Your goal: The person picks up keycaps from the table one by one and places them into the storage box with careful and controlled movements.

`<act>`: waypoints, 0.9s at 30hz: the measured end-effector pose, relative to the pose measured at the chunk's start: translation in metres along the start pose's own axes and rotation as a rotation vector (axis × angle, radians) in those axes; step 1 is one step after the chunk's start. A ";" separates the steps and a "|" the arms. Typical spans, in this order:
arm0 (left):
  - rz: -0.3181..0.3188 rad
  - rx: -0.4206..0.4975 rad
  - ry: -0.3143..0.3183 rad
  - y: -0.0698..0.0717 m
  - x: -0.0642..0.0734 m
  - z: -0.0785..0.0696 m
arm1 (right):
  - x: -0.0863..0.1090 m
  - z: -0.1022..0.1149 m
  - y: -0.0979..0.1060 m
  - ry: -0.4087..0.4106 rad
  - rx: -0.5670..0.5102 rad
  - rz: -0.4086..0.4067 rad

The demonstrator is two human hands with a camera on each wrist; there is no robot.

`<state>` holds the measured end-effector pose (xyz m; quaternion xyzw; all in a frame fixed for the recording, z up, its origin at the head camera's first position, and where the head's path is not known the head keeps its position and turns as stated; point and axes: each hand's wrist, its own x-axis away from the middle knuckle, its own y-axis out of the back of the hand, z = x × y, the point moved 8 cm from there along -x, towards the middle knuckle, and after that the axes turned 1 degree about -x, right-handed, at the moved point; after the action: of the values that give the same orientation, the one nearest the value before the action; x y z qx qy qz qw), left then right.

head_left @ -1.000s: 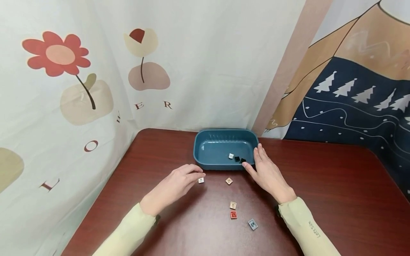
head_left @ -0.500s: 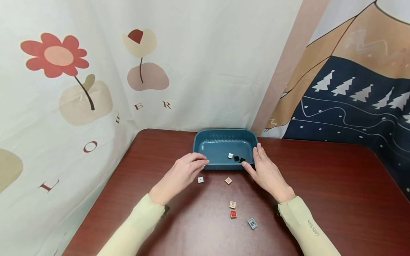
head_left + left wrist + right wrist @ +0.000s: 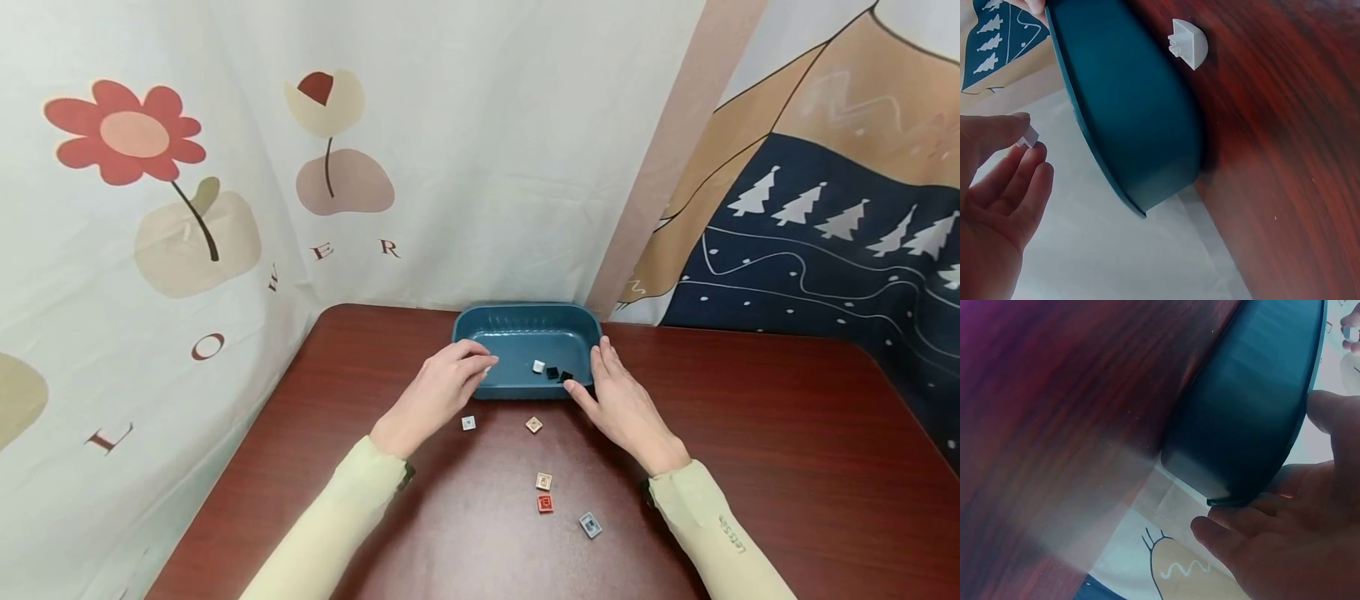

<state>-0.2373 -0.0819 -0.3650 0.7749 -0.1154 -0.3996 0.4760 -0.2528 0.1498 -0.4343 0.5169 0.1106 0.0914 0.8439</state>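
Note:
My left hand (image 3: 437,387) is over the left end of the blue plastic bin (image 3: 517,392). Between its thumb and fingertips it pinches a white keycap (image 3: 1030,136), held beside the rim in the left wrist view. My right hand (image 3: 632,407) rests at the bin's near right corner, its thumb on the front rim and its straight fingers along the right side. Inside the bin lie a white keycap (image 3: 538,367) and two black keycaps (image 3: 552,373), close to the right thumb. Another white keycap (image 3: 468,423) sits on the table just in front of the bin.
Nearer on the dark red wooden table (image 3: 765,433) lie a tan keycap (image 3: 533,425), a second tan keycap (image 3: 543,482), a red keycap (image 3: 545,503) and a grey-blue keycap (image 3: 590,525). A printed curtain (image 3: 480,167) hangs right behind the table's back edge.
My left hand has risen from the table near the white keycap and moved forward and right over the bin, carrying a white keycap. The right hand stays at the bin's corner.

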 end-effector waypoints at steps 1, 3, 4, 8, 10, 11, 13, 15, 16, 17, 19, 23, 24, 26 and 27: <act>0.004 0.006 0.008 -0.002 -0.002 0.001 | 0.000 0.000 0.000 0.000 -0.003 0.000; 0.014 0.019 0.023 -0.007 -0.006 0.003 | 0.000 -0.001 0.001 -0.001 -0.009 -0.002; 0.017 0.024 0.030 -0.009 -0.008 0.004 | 0.000 -0.001 0.001 -0.001 -0.012 -0.003; 0.028 0.035 0.051 -0.018 -0.014 0.007 | 0.000 -0.001 0.001 -0.002 -0.021 -0.004; 0.038 0.031 0.055 -0.023 -0.016 0.009 | 0.000 -0.001 0.000 -0.002 -0.021 0.001; 0.046 0.027 0.053 -0.025 -0.017 0.009 | 0.000 -0.001 0.000 -0.003 -0.020 0.003; 0.064 0.017 0.046 -0.028 -0.019 0.009 | 0.000 -0.001 0.000 -0.003 -0.016 0.005; 0.088 0.013 0.045 -0.032 -0.022 0.010 | -0.001 0.000 -0.001 -0.002 -0.013 0.004; 0.099 0.010 0.043 -0.033 -0.023 0.010 | -0.001 0.000 -0.001 -0.002 -0.011 0.002; 0.111 0.006 0.045 -0.035 -0.025 0.010 | -0.001 0.000 0.000 -0.002 -0.011 0.001; 0.142 0.001 0.061 -0.038 -0.028 0.010 | -0.001 0.000 0.000 -0.002 -0.014 -0.001; 0.215 -0.002 0.115 -0.045 -0.033 0.014 | -0.001 0.000 -0.001 -0.002 -0.021 0.001; 0.233 -0.003 0.129 -0.046 -0.034 0.015 | -0.001 0.000 -0.001 -0.002 -0.021 0.000; 0.259 -0.004 0.148 -0.050 -0.036 0.018 | -0.001 -0.001 -0.001 -0.002 -0.023 0.000; 0.271 -0.004 0.156 -0.051 -0.037 0.019 | -0.001 -0.001 -0.001 -0.003 -0.024 -0.001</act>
<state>-0.2857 -0.0465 -0.3929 0.7799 -0.1811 -0.2706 0.5345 -0.2538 0.1503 -0.4351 0.5069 0.1085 0.0916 0.8502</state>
